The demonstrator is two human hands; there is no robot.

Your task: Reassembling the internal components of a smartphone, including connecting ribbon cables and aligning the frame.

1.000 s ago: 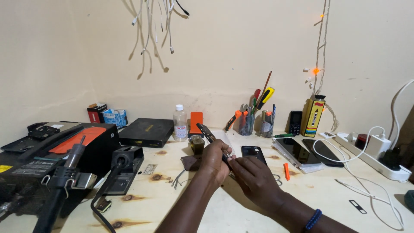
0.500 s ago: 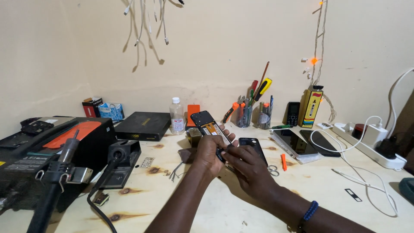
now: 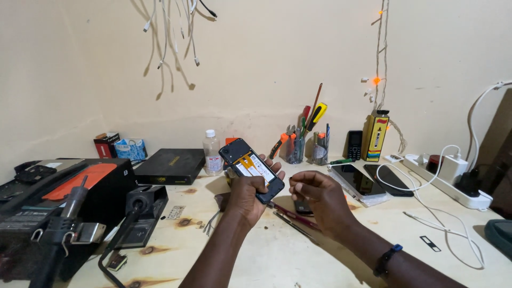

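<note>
With the left hand [image 3: 246, 194] pinching the opened phone [image 3: 252, 169] in its grip, inspection seems underway; the right hand [image 3: 320, 198], loosely spread beside it, likely needs a tool next.

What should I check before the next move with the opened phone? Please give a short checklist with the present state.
1. Left hand grips the phone firmly: ok.
2. Phone's open back faces up: ok.
3. Right hand is free: ok, it holds nothing.
4. Tools within reach: ok, tweezers lie on the table below the hands.
5. Small screws are safe: cannot tell.
6. Phone is powered off: cannot tell.
</note>
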